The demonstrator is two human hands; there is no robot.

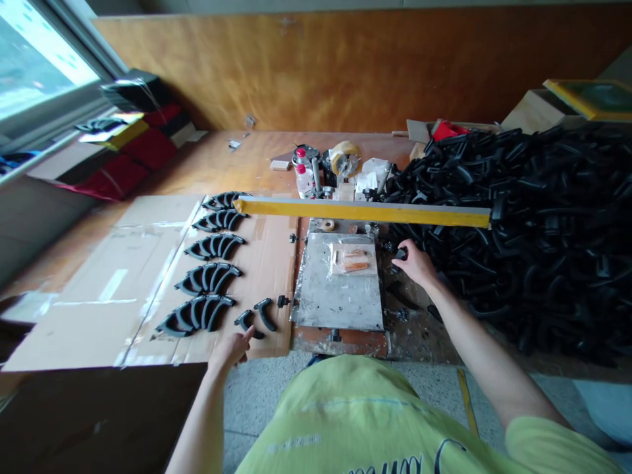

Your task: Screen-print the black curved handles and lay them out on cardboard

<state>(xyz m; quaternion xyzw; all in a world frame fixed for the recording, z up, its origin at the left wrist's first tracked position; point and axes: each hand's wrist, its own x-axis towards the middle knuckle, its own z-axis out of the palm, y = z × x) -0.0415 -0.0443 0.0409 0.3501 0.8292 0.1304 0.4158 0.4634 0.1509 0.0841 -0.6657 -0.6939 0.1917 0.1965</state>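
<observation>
My left hand (236,347) is at the front of the cardboard, one finger extended onto a curved black part (245,319). Beside that part lies another curved black part (266,315). Several fanned rows of black parts (200,313) run up the cardboard behind them. My right hand (413,261) is closed in a pinch on a small black knob (401,253), to the right of the grey metal plate (340,296). On the plate lies a clear packet with orange-brown pieces (354,261).
A yellow bar (365,212) spans above the plate's far end. A large heap of black parts (543,250) covers the right side. Bottles (303,178) and a tape roll (345,158) stand behind. Cardboard (99,316) covers the left; red and black boxes (143,148) sit back left.
</observation>
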